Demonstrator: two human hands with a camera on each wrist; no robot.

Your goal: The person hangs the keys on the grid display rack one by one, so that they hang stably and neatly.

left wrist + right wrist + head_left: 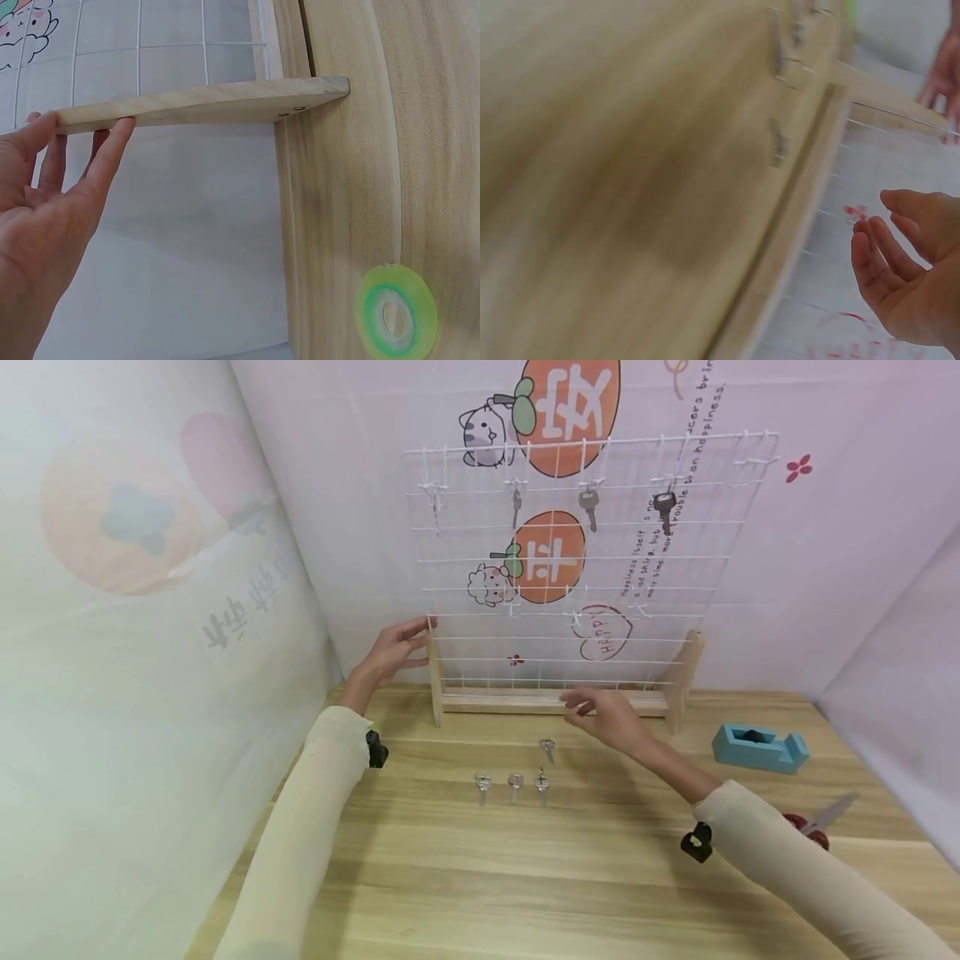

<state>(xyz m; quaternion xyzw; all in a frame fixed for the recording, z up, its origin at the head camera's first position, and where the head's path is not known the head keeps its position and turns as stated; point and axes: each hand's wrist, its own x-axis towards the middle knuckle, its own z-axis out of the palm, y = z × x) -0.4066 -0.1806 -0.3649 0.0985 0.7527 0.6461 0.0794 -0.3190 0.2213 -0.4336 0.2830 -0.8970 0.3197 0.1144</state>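
A white wire grid rack in a wooden stand [495,702] faces me against the backdrop. My left hand [392,652] grips the stand's left wooden upright [217,103] between thumb and fingers. The right hand [606,718] hovers in front of the base rail, fingers loosely curled and holding nothing. A single key [548,750] lies on the table just left of and below it. Closer to me, three more keys, including a left one [483,788], form a row. From hooks high on the grid hang several keys, among them a silver key [589,508] and a dark-headed key [664,503].
A blue tape dispenser [757,750] stands on the right of the wooden table [450,885]. Scissors [832,812] with red handles lie partly behind the right sleeve. A green tape roll [415,304] rests near the left upright. Lower white hooks [576,617] on the grid hold nothing.
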